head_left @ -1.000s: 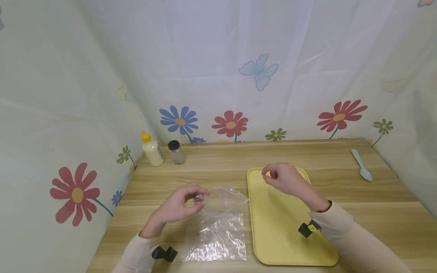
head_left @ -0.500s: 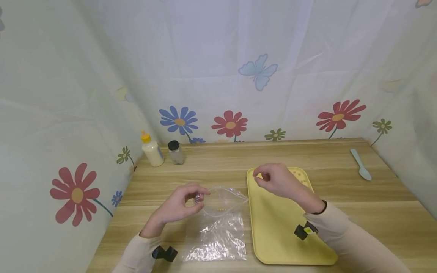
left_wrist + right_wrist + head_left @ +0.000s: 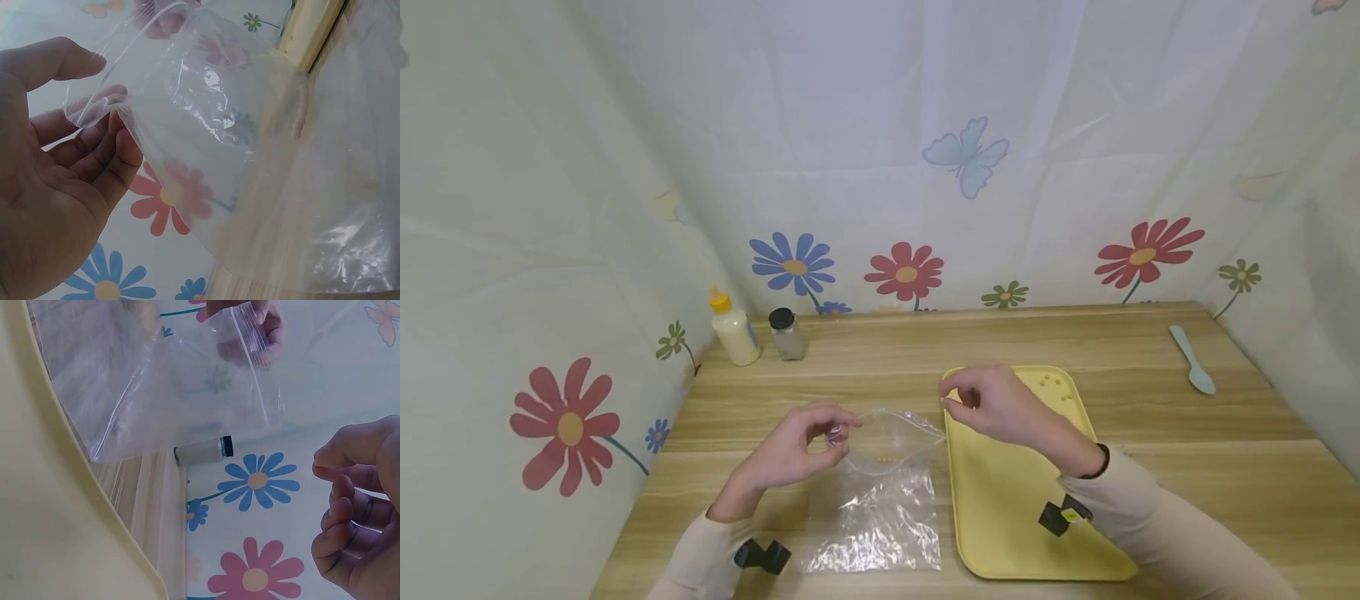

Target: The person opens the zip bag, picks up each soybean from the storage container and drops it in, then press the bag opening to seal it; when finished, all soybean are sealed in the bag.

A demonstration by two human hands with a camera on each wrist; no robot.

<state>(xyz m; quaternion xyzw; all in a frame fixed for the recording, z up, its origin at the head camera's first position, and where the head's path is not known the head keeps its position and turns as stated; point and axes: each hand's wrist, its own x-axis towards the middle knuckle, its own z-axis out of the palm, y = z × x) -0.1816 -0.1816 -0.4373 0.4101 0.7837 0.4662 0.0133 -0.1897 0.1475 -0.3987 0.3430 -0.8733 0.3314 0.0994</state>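
My left hand (image 3: 801,446) grips the left edge of a clear zip bag (image 3: 880,517), the fingers curled around its top corner in the left wrist view. The bag's mouth gapes, and several small yellowish bean-like pieces (image 3: 887,459) show inside it. Over the left rim of a yellow tray (image 3: 1000,533), my right hand (image 3: 1000,404) is raised, thumb tip and index fingertip together, just right of the bag's mouth. I cannot tell whether something tiny sits between those fingertips. Several more small round pieces (image 3: 1051,383) lie in the tray's far right corner.
A cream squeeze bottle (image 3: 736,336) with a yellow cap and a small black-lidded jar (image 3: 787,335) stand at the back left. A pale blue spoon (image 3: 1192,360) lies on the right of the wooden table (image 3: 880,350). A flowered curtain (image 3: 865,183) hangs behind.
My right hand has moved left across the tray toward the bag's mouth, uncovering the small pieces in the far corner. The left hand and the bag have stayed in place.
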